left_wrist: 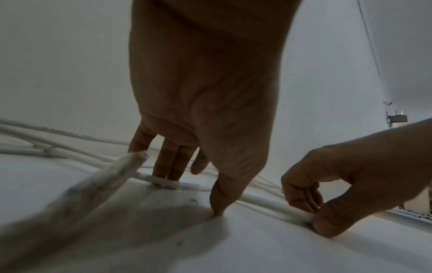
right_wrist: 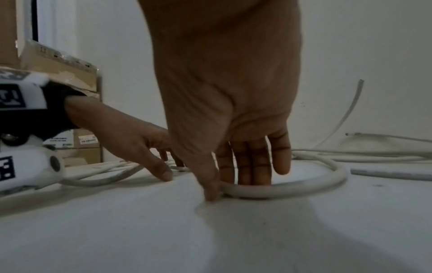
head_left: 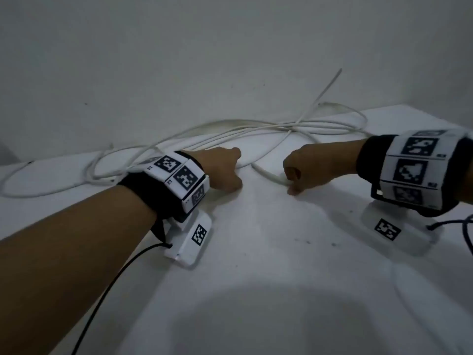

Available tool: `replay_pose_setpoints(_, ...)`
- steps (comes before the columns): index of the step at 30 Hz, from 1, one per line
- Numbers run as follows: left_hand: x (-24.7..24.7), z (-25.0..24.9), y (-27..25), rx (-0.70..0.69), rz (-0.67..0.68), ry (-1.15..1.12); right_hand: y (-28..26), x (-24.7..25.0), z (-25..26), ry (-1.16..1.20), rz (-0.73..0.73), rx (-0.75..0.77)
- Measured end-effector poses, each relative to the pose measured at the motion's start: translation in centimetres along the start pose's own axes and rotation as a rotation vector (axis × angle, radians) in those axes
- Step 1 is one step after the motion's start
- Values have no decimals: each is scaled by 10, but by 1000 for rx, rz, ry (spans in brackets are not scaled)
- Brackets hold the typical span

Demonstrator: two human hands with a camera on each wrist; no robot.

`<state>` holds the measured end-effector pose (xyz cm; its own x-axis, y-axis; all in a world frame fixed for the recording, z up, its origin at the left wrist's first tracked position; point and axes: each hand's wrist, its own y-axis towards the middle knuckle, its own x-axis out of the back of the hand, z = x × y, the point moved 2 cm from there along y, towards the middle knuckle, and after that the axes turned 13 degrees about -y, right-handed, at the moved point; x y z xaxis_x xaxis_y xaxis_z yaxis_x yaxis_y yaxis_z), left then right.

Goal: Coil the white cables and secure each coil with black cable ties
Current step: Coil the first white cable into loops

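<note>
Several loose white cables (head_left: 256,129) lie tangled along the back of the white table (head_left: 256,252). One thick white cable (head_left: 267,172) curves forward between my hands. My left hand (head_left: 226,170) reaches down with straight fingers (left_wrist: 163,166) whose tips rest on this cable (left_wrist: 163,182), while its thumb (left_wrist: 217,205) touches the table apart from it. My right hand (head_left: 294,179) pinches the same cable (right_wrist: 327,177) between thumb (right_wrist: 210,190) and fingers, which the left wrist view shows curled round it at the right hand (left_wrist: 311,216). A frayed cable end (left_wrist: 138,157) lies close to the left wrist camera.
A pale wall (head_left: 230,60) rises straight behind the table. One cable end (head_left: 338,73) sticks up against it. Cardboard boxes (right_wrist: 58,62) stand beyond the table's left side. A thin black wire (head_left: 115,278) hangs from my left wrist device.
</note>
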<state>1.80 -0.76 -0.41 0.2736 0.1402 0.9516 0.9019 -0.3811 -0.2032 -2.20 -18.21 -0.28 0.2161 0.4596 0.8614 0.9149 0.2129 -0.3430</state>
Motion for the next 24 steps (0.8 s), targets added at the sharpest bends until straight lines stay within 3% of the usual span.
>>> replay_pose_setpoints(2,-2,-1,5,20,20,36,-1,0,-4,-21,-28,7)
replay_pose_setpoints(5,-4,-2,2,-2,16,86,-10,3,-13,137,-62,-14)
replay_pose_setpoints(9,-2,-5,-15,-2,-3,116,-33,30,-41,289,-370,-101)
replay_pose_setpoints(12,7,-9,-30,-43,-107,89,-56,57,-59,643,-616,-170)
replay_pose_setpoints(16,29,-20,-51,-109,-275,-86,-87,90,-69,1191,-842,-115)
replay_pose_setpoints(20,39,-35,-75,-178,-387,-233,-120,113,-59,1483,-851,-68)
replay_pose_setpoints(24,21,-55,-98,-257,-359,-317,-158,135,-56,1979,-744,46)
